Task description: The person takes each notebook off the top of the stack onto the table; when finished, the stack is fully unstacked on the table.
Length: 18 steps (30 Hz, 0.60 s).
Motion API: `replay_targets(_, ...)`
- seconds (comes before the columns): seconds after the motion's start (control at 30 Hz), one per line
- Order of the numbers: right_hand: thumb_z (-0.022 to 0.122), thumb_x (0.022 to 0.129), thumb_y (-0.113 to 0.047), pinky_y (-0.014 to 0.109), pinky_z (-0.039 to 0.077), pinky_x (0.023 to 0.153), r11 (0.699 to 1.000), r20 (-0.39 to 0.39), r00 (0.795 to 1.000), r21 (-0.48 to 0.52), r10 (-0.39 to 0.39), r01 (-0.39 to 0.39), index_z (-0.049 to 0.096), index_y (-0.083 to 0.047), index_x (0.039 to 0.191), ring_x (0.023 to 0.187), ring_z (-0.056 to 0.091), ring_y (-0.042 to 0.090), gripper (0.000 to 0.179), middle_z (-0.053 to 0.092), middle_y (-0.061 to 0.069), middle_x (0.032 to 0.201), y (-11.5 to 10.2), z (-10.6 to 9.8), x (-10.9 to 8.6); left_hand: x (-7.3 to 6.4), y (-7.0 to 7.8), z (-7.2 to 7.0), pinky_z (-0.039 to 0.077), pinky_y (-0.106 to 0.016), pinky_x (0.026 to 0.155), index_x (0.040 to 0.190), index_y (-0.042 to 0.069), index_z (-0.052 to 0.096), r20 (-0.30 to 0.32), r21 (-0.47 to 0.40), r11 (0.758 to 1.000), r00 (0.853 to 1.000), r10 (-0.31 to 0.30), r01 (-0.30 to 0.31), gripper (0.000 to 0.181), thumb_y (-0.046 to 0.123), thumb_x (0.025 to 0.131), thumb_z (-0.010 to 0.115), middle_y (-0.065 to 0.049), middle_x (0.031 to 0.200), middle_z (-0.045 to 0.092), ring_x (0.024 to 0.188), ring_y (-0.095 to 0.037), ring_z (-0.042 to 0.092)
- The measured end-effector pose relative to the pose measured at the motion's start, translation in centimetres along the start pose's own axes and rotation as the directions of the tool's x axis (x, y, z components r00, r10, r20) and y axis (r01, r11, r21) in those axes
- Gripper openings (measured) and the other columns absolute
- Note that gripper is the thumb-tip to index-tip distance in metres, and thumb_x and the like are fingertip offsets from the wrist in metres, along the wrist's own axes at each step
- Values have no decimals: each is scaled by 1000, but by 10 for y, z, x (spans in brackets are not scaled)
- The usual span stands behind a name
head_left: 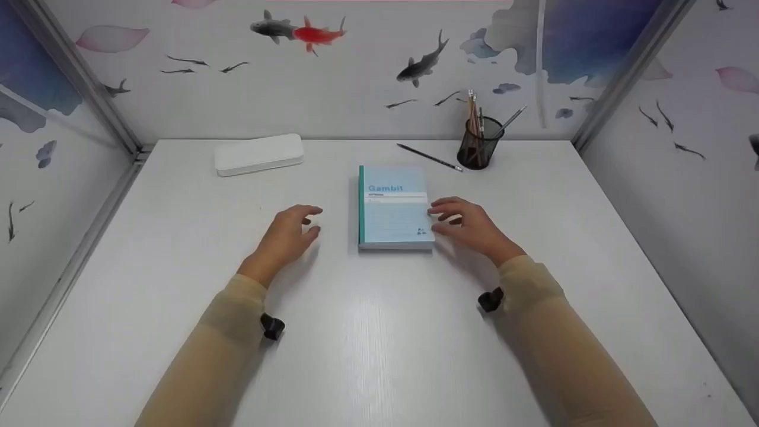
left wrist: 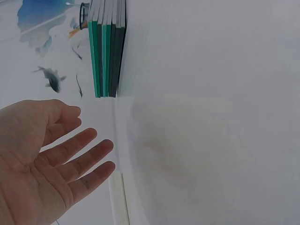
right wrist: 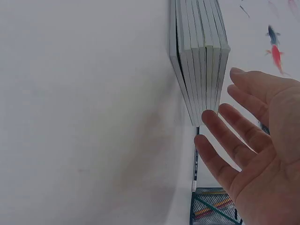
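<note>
A neat stack of several notebooks [head_left: 394,219] lies mid-table, a light blue "Gambit" cover on top. Green and dark spines [left wrist: 105,56] face left in the left wrist view, and pale page edges [right wrist: 201,65] show in the right wrist view. My left hand [head_left: 287,234] is held to the left of the stack, apart from it, fingers spread and loosely bent, with nothing in it. On the other side my right hand [head_left: 471,228] has its relaxed fingertips right at the stack's right edge, the palm turned toward the notebooks.
Behind the stack lies a dark pencil [head_left: 430,157]. A black mesh pen holder [head_left: 480,145] with several pencils stands at the back right. The white oblong case [head_left: 259,155] sits at the back left. Printed wall panels [head_left: 356,89] border the table's back and sides.
</note>
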State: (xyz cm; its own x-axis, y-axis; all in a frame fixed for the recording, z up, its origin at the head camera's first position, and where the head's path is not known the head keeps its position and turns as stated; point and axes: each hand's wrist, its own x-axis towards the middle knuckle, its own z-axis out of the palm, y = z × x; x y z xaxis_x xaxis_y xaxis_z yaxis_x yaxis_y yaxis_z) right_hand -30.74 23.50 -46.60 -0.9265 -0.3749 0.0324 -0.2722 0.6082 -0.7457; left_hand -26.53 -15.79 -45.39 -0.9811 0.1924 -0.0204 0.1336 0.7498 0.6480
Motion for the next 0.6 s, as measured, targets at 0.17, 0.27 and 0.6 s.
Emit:
replay_targets(0.17, 77, 95, -23, 48, 52, 107, 1000, 46, 999, -6, -22, 23, 72, -15, 130, 133, 56, 27, 36, 52, 1, 153, 1, -1, 2, 7, 10, 10, 48, -46, 113, 145, 10, 57, 47, -54, 998, 999, -13, 16, 44, 15, 102, 62, -10, 148, 58, 133, -29, 58)
replay_targets(0.27, 79, 93, -25, 48, 51, 110, 1000, 55, 998, -14, -26, 27, 72, -15, 129, 145, 46, 24, 38, 49, -2, 156, 2, -2, 3, 13, 15, 17, 49, -45, 113, 144, 11, 57, 75, -85, 996, 997, -33, 39, 43, 15, 102, 63, -9, 146, 59, 131, -27, 59)
replay_targets(0.6, 80, 91, -29, 52, 44, 115, 1000, 108, 994, -9, -19, 20, 69, -20, 134, 151, 39, 21, 45, 48, -6, 157, 2, -2, 7, 29, 30, 35, 51, -41, 110, 140, 11, 60, 106, -207, 975, 992, -62, 83, 40, 17, 101, 64, -7, 137, 64, 127, -26, 61)
